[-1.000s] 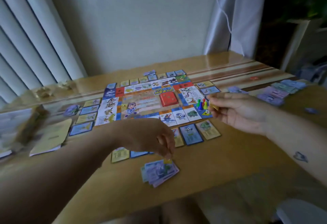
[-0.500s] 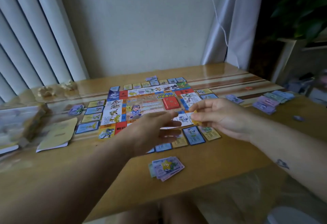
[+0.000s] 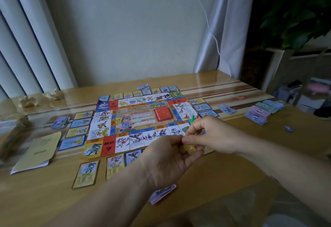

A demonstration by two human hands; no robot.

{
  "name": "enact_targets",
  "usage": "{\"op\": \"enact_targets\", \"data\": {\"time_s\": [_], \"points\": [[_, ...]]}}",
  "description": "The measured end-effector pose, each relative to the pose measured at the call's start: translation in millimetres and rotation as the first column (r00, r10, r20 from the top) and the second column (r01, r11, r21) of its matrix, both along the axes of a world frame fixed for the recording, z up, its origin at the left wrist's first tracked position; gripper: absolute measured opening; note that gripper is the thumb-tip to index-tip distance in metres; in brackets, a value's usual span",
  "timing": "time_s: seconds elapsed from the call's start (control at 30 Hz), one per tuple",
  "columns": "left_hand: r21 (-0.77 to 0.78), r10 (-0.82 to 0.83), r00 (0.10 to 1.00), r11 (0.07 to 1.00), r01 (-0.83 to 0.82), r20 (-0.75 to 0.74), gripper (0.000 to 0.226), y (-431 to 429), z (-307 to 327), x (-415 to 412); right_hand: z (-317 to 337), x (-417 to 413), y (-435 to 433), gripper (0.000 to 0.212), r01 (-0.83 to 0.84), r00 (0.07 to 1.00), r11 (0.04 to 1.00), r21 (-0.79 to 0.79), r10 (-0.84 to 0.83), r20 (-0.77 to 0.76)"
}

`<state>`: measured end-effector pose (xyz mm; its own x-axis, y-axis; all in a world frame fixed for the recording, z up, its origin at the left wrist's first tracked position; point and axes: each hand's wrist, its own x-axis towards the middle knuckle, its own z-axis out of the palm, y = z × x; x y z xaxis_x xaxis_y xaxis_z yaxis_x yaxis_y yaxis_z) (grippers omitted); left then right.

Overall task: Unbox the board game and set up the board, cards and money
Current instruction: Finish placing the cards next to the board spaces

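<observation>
holding a small yellow piece (image 3: 190,148) between both hands, just over the near right corner of the board (image 3: 136,121). right hand (image 3: 211,135) pinches it from above with thumb and forefinger; left hand (image 3: 166,162) curls its fingers round it from below. it's blurred, possibly a die or a token, can't tell which.

board lies flat and unfolded mid table (image 3: 232,173). red card deck (image 3: 163,114) sits on the board's centre panel, right side. coloured pawns (image 3: 192,118) stand on the board just behind my right hand, only green and red tops showing. property cards (image 3: 86,174) lie face up in rows along the board's edges, just beside it.

money stacks (image 3: 259,112) are fanned out on the table well to the right. another money pile (image 3: 161,193) lies near the front edge, partly under my left wrist. small stack of notes (image 3: 60,122) left of the board; folded yellow leaflet (image 3: 39,149) further left.
</observation>
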<state>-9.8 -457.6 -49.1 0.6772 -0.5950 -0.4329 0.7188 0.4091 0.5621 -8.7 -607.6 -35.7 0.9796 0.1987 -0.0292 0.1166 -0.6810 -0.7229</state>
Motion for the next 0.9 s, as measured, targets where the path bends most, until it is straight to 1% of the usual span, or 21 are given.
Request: {"op": "enact_targets", "data": {"time_s": [0.13,0.2,0.27,0.33,0.37,0.4,0.47,0.5,0.53,0.57,0.6,0.63,0.67,0.7,0.8,0.87,0.9], "points": [[0.020,-0.003,1.000,1.000,0.002,0.006,0.033,-13.1,1.8,15.8,-0.3,16.9,-14.2,0.016,0.044,0.998,0.998,0.043,-0.042,-0.046],[0.029,-0.004,1.000,1.000,0.003,0.012,0.032,-20.0,2.6,24.9,-1.1,25.6,-21.5,0.014,0.078,0.995,0.991,0.106,-0.071,-0.071],[0.038,-0.010,1.000,0.999,0.009,0.015,0.032,-26.6,3.6,35.0,-2.4,34.1,-28.8,0.016,0.129,0.986,0.968,0.214,-0.103,-0.128],[0.050,-0.017,1.000,0.999,0.016,0.017,0.029,-33.1,4.4,46.2,-5.6,44.1,-37.9,0.024,0.198,0.971,0.917,0.347,-0.136,-0.194],[0.052,-0.022,1.000,0.998,0.021,0.013,0.028,-36.3,4.6,52.2,-6.8,50.1,-44.1,0.022,0.240,0.962,0.881,0.407,-0.160,-0.222],[0.052,-0.028,1.000,0.998,0.027,0.009,0.029,-39.5,4.7,58.0,-7.0,56.5,-51.4,0.015,0.283,0.952,0.837,0.468,-0.185,-0.244],[0.044,-0.028,1.000,0.999,0.028,0.002,0.029,-45.2,4.0,70.1,-6.0,73.0,-73.8,0.006,0.368,0.928,0.733,0.572,-0.257,-0.268],[0.035,-0.023,1.000,0.999,0.023,-0.001,0.029,-47.9,3.4,75.6,-5.2,82.4,-88.3,0.007,0.406,0.914,0.712,0.573,-0.321,-0.248],[0.022,-0.016,1.000,1.000,0.016,-0.002,0.029,-50.2,2.9,80.9,-4.6,91.0,-104.0,0.011,0.446,0.893,0.734,0.513,-0.404,-0.197],[0.015,-0.013,1.000,1.000,0.012,0.004,0.030,-52.6,2.9,86.4,-5.4,99.2,-119.6,0.015,0.489,0.867,0.774,0.402,-0.483,-0.123],[0.012,-0.009,1.000,1.000,0.009,0.013,0.031,-55.2,3.9,91.8,-6.8,107.6,-133.9,0.017,0.517,0.850,0.814,0.265,-0.526,-0.043],[0.011,-0.004,1.000,1.000,0.004,0.023,0.031,-57.8,4.9,96.7,-9.5,115.8,-144.5,0.020,0.531,0.842,0.835,0.144,-0.539,0.014],[0.011,-0.007,0.999,1.000,0.007,0.034,0.031,-63.6,5.2,102.3,-13.8,123.6,-154.9,0.021,0.535,0.842,0.843,0.063,-0.538,0.047],[0.010,0.002,0.999,1.000,-0.003,0.052,0.031,-65.1,6.1,105.9,-18.8,131.3,-159.1,0.020,0.527,0.848,0.850,0.014,-0.527,0.063],[0.008,0.029,0.996,1.000,-0.030,0.080,0.028,-74.5,6.7,117.1,-34.6,148.4,-165.0,0.010,0.521,0.853,0.847,-0.105,-0.515,0.081],[0.002,0.046,0.995,0.999,-0.046,0.087,0.026,-77.7,5.7,123.0,-46.2,156.5,-168.0,0.023,0.513,0.858,0.841,-0.173,-0.506,0.088],[0.005,0.055,0.994,0.998,-0.056,0.089,0.024,-78.0,4.1,125.8,-50.6,158.8,-169.6,0.026,0.516,0.856,0.832,-0.203,-0.508,0.093]]}}
